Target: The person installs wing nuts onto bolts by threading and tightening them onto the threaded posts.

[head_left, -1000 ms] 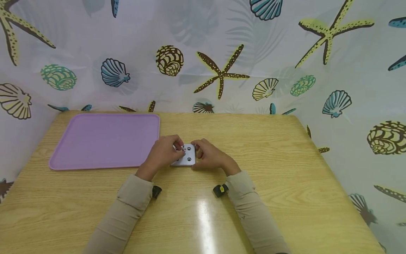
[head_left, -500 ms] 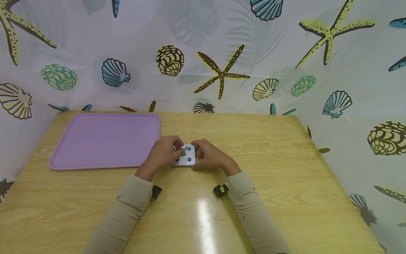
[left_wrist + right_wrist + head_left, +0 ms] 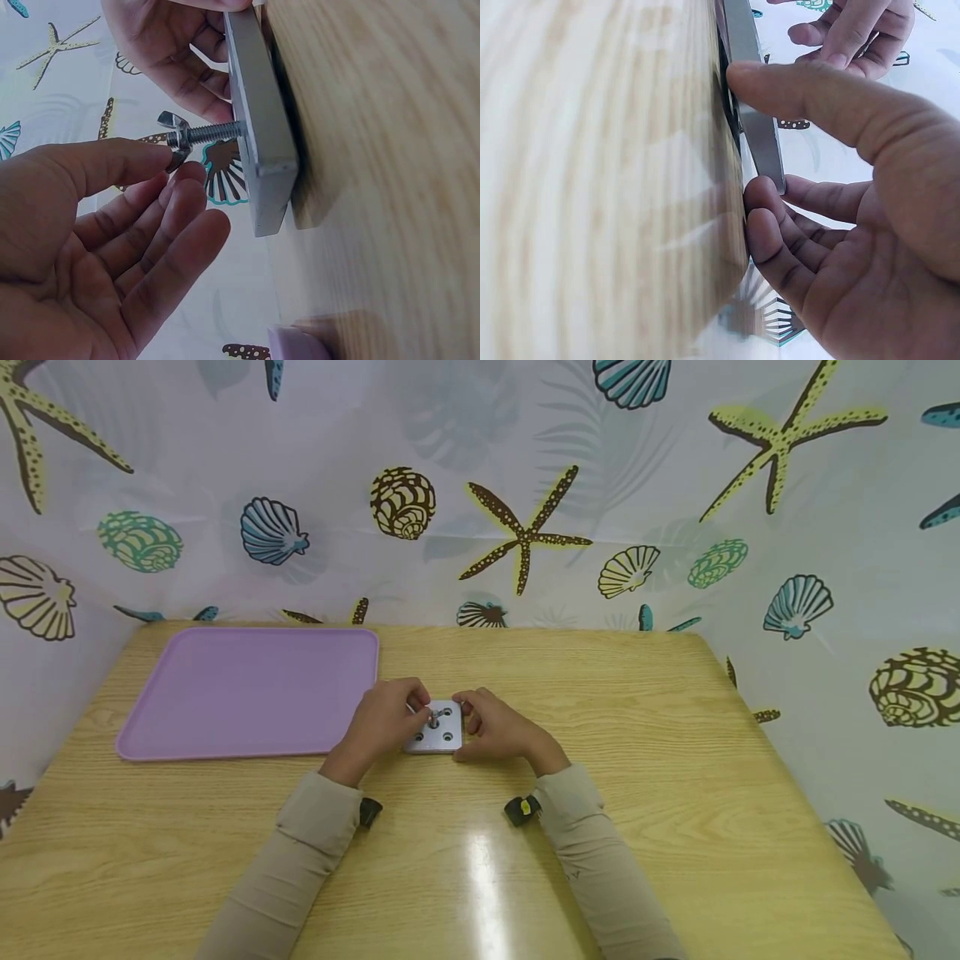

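A square silver metal plate [image 3: 452, 725] with holes lies flat on the table between both hands. From its middle a threaded bolt [image 3: 216, 133] stands upright, with a wing nut [image 3: 174, 120] near its free end, well above the plate. My left hand [image 3: 384, 717] pinches one wing of that nut between thumb and index finger, the other fingers loosely bent. On the plate's right side, my right hand [image 3: 497, 728] grips the edge, its thumb [image 3: 769, 86] at the near corner and its fingertips around the far one.
A purple tray [image 3: 247, 693] lies on the table just left of the plate, partly behind the left hand. A shell-patterned cloth [image 3: 660, 485] hangs behind and beside the wooden table [image 3: 637, 735]. Each wrist carries a black strap mount [image 3: 519, 811].
My left thumb and fingers have drawn back slightly to the left, and more of the wing nut and the plate's centre shows. The right hand and the plate stay in place.
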The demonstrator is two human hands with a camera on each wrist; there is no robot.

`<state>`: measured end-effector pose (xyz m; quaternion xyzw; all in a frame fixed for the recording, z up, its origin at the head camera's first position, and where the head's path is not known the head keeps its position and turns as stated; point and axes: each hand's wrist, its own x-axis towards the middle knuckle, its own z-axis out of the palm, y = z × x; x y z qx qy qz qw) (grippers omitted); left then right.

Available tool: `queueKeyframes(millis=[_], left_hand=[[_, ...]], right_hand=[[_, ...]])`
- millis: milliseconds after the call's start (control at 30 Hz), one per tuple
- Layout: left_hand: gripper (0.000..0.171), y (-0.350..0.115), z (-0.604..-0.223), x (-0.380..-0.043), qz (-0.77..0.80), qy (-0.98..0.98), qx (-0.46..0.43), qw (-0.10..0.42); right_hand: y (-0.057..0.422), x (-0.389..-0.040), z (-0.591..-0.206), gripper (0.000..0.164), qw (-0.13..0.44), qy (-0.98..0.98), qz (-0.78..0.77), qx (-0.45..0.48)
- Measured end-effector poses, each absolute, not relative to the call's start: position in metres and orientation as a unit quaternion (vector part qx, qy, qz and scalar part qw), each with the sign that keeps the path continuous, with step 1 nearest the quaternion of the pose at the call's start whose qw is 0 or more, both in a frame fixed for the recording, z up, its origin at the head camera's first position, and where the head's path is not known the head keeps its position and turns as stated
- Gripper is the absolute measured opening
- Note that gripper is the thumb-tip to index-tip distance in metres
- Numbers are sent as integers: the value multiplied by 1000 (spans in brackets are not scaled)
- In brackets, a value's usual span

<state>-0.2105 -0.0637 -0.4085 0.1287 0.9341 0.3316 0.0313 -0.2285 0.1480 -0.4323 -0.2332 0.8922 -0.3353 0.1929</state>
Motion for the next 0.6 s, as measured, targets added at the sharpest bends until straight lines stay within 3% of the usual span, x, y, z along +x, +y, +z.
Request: queueKeyframes(millis=[600], left_hand=[[23,-64,-413,-211,349,927,133,16]], right_hand=[[148,-229,-433,84,192,891,-337,-235]])
